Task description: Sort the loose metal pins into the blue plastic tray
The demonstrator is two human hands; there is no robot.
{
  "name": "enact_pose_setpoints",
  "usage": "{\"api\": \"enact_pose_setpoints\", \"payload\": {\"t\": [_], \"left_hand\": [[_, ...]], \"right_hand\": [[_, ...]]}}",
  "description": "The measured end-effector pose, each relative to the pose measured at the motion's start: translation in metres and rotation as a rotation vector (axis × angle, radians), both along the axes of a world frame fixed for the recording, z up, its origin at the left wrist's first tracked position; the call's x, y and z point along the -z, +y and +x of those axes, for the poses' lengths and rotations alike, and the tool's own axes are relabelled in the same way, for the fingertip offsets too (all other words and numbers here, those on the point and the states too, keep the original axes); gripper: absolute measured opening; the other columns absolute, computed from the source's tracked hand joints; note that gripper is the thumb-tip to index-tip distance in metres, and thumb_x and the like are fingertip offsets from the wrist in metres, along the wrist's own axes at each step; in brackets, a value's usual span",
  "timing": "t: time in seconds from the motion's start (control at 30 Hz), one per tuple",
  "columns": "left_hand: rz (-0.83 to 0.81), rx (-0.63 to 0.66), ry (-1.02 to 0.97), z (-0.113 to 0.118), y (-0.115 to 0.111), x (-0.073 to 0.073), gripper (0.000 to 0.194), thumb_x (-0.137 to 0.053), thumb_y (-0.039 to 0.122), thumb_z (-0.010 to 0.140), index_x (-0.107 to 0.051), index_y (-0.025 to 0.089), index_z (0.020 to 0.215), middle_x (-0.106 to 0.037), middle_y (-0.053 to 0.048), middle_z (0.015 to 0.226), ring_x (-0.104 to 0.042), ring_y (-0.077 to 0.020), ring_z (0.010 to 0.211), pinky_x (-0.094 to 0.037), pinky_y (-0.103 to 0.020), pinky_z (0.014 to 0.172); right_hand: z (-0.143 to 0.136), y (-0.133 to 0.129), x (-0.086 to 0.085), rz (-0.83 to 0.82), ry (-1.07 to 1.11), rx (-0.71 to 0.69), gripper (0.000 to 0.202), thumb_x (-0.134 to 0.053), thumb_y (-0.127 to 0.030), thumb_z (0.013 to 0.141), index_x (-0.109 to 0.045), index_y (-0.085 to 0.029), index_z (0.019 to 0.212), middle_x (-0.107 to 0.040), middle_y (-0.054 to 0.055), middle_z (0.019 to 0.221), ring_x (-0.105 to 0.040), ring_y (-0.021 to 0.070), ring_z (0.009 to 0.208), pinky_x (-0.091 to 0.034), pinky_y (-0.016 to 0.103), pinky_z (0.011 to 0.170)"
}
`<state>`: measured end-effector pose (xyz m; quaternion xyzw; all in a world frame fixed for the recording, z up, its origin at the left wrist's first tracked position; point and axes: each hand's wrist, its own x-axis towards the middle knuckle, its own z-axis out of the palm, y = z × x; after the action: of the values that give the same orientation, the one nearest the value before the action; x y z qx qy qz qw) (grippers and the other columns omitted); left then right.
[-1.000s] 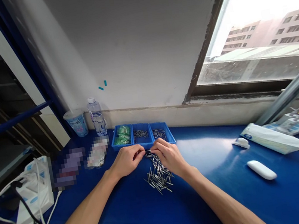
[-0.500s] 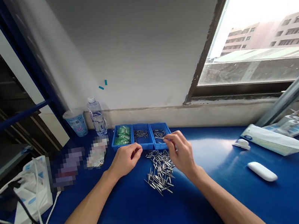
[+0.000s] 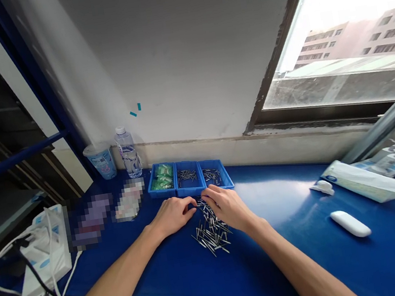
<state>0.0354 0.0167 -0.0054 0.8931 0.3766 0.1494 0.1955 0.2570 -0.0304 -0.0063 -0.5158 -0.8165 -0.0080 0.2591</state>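
Observation:
A loose pile of small metal pins (image 3: 211,232) lies on the blue table (image 3: 292,253). My left hand (image 3: 173,215) rests on the table at the pile's upper left, with curled fingertips by the nearest pins. Whether it holds one is too small to tell. My right hand (image 3: 226,206) is at the pile's far end, its fingertips pinched down among the pins. Just behind my hands stand three joined blue trays. The left tray (image 3: 161,179) holds green pieces. The middle tray (image 3: 187,176) and the right tray (image 3: 215,174) hold metal pins.
A paper cup (image 3: 101,161) and a water bottle (image 3: 128,153) stand by the wall at the left. A white power strip with cables (image 3: 43,252) sits at the table's left edge. To the right lie a white oblong device (image 3: 350,223), a small white object (image 3: 322,186) and a white packet (image 3: 363,180).
Half a second ago my right hand was raised over the right tray. It has come back down to the far end of the pile. My left hand stayed by the pile.

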Motion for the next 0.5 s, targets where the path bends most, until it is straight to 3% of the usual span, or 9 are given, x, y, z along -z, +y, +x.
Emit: {"api": "enact_pose_setpoints", "payload": {"t": [0.27, 0.5], "left_hand": [[0.046, -0.076, 0.059, 0.0065, -0.0003, 0.0029, 0.019, -0.062, 0.034, 0.100, -0.074, 0.029, 0.114, -0.076, 0.002, 0.079, -0.073, -0.0226, 0.078, -0.041, -0.027, 0.063], [0.085, -0.060, 0.067, 0.0079, -0.0001, 0.0031, 0.019, -0.059, 0.035, 0.100, -0.074, 0.027, 0.109, -0.078, -0.001, 0.084, -0.073, -0.0238, 0.078, -0.042, -0.028, 0.064]], "right_hand": [[-0.0102, -0.0016, 0.0034, -0.127, -0.096, -0.016, 0.017, -0.049, -0.019, 0.108, -0.065, -0.020, 0.103, -0.068, 0.003, 0.096, -0.059, 0.0150, 0.069, -0.030, 0.028, 0.058], [-0.0118, 0.0000, 0.0061, -0.197, -0.128, 0.049, 0.013, -0.055, -0.022, 0.107, -0.067, -0.021, 0.106, -0.069, 0.004, 0.100, -0.063, 0.0161, 0.074, -0.033, 0.027, 0.060]]}}
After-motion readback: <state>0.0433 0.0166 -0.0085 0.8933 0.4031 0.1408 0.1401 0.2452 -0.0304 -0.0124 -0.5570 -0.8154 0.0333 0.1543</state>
